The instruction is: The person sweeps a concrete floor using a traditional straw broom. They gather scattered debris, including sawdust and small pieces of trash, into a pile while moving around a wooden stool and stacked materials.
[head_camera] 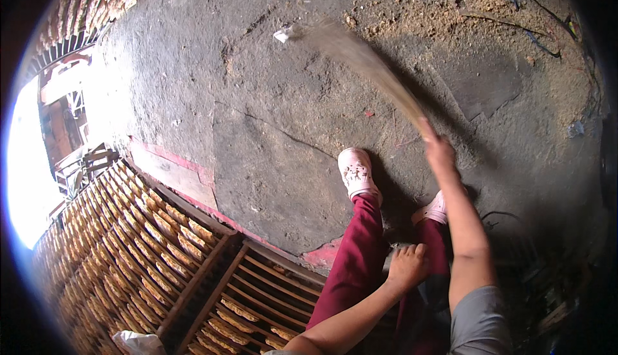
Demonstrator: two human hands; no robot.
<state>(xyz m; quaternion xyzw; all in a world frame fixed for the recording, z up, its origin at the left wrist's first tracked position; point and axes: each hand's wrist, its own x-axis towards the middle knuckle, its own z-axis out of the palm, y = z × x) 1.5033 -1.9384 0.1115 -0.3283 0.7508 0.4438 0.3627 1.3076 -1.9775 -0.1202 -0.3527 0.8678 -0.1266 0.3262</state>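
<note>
My right hand (438, 154) grips the bound end of a stick broom (374, 67), whose bristles are blurred and fan out over the rough concrete floor (289, 80). A crumpled white scrap (284, 34) lies at the broom's far tip. Curled into a loose fist, my left hand (408, 264) hangs over my legs, and nothing shows in it. Two pink clogs stand below me, the left one (356, 171) in full view and the right one (432, 210) partly behind my right arm.
Tan crumbly debris (410, 17) is heaped at the upper right, with a thin wood strip (499, 19) and dark cords (543, 46) in it. Slatted wooden racks (270, 277) holding rows of flat tan pieces (145, 239) line the lower left. Bright light enters at the left.
</note>
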